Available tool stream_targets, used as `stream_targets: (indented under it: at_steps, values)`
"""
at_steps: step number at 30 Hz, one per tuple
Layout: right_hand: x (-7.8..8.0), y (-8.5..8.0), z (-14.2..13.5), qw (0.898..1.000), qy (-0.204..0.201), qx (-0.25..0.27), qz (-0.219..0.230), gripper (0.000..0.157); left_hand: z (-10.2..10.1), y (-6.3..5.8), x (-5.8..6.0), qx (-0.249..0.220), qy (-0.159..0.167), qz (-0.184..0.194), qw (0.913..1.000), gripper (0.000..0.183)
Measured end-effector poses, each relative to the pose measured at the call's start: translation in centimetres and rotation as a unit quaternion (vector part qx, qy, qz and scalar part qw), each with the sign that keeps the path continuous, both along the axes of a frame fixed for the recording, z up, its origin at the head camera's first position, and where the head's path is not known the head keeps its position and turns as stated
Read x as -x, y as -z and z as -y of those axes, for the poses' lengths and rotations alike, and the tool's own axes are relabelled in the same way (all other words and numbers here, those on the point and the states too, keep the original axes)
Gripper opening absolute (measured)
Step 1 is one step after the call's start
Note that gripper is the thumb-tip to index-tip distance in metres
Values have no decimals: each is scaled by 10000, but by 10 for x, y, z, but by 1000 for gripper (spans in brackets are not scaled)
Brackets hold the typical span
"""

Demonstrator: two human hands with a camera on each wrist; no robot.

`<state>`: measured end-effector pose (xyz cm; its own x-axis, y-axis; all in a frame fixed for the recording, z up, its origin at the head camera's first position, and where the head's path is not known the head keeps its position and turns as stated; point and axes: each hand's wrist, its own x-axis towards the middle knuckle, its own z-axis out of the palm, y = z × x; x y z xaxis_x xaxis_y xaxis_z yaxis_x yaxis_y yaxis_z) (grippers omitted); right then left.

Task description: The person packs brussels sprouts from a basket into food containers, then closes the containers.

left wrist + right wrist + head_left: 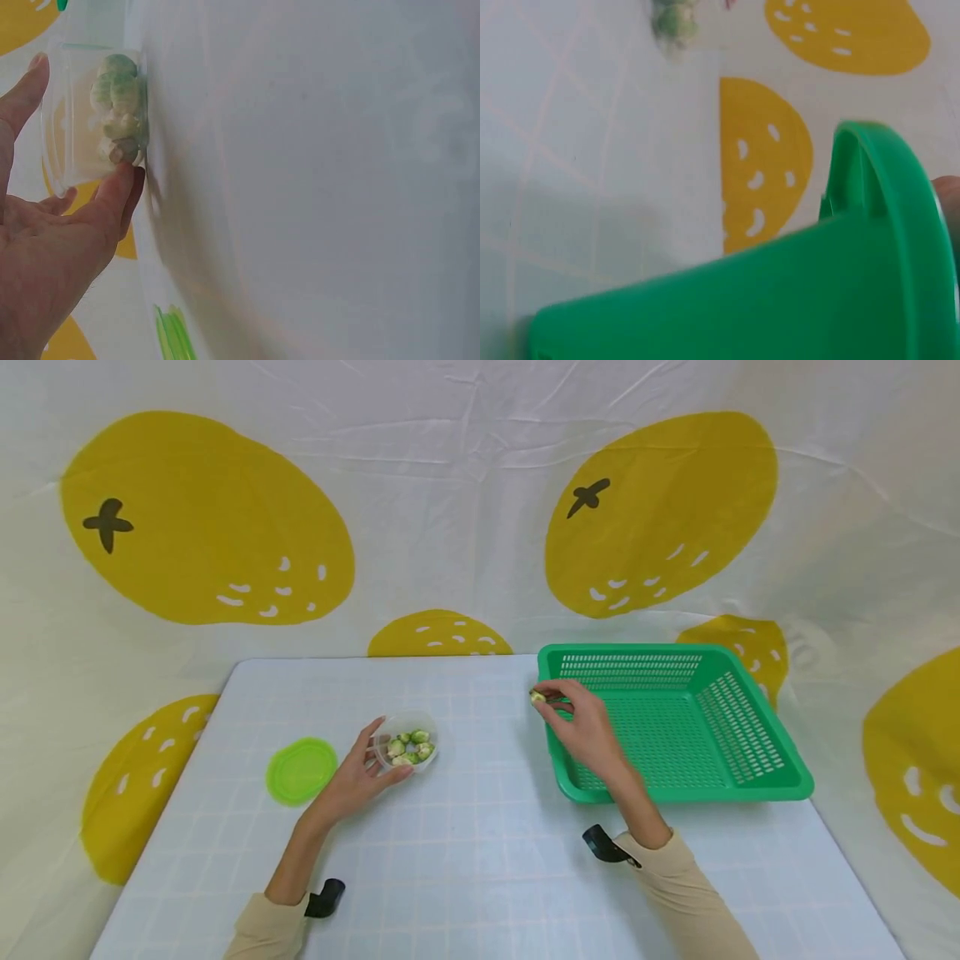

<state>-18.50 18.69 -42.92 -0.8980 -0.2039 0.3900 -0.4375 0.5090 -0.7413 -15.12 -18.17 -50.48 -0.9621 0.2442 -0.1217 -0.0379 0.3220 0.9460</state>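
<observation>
My left hand point(356, 781) holds a small clear plastic container point(381, 727) by its side, thumb at the near edge and fingers along the left. Several green Brussels sprouts point(411, 745) lie inside it, seen also through the wall in the left wrist view, where the container point(79, 112) stands on the table. Over the left rim of a green basket point(795, 777), my right hand point(585, 727) pinches one Brussels sprout point(537, 697) between thumb and fingertips. In the right wrist view the basket wall point(742, 307) hides most of that hand.
A bright green round lid point(302, 771) lies flat on the table to the left of the container. The pale checked tablecloth point(472, 860) covers the table. Behind its back edge hangs a white curtain point(450, 527) printed with yellow fruit shapes.
</observation>
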Motion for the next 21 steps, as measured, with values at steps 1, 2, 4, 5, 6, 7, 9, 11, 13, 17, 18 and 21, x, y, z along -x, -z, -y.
stream_targets:
  at_steps: [1, 2, 4, 5, 6, 7, 9, 11, 13, 17, 18, 21]
  values:
    - [0, 0, 2, 10000, -28, 24, 23, 24, 0, 0, 0, -8, -2, -19, 10000, 101]
    - [0, 0, 4, 10000, -59, 45, 35, 24, 0, 1, 0, -7, 9, -31, 10000, 101]
    - [0, 0, 9, 9998, -118, 107, 93, 24, 0, 1, 0, -2, 15, -50, 10000, 101]
    - [0, 0, 11, 9997, -154, 131, 131, 24, 0, 1, 0, 6, 15, -64, 10000, 100]
    - [0, 0, 14, 9995, -189, 158, 178, 24, 0, 2, 0, 14, 11, -70, 10000, 100]
    - [0, 0, 16, 9994, -216, 172, 217, 24, 0, 2, 0, 24, 23, -82, 10000, 100]
    - [0, 0, 20, 9991, -249, 206, 281, 23, 0, 2, 0, 49, 35, -83, 9999, 100]
    - [0, 0, 25, 9988, -286, 236, 325, 22, 0, 3, 1, 62, 22, -79, 9999, 100]
    - [0, 1, 29, 9987, -311, 242, 335, 22, -1, 2, 1, 64, 36, -78, 9999, 101]
    - [0, 2, 39, 9987, -349, 246, 279, 22, -1, 2, 1, 67, 15, -53, 10000, 101]
    - [0, 2, 41, 9986, -367, 250, 271, 23, -1, 2, 2, 60, 14, -56, 10000, 101]
    - [1, 2, 49, 9985, -397, 239, 295, 24, -1, 3, 3, 81, 4, -64, 9999, 101]
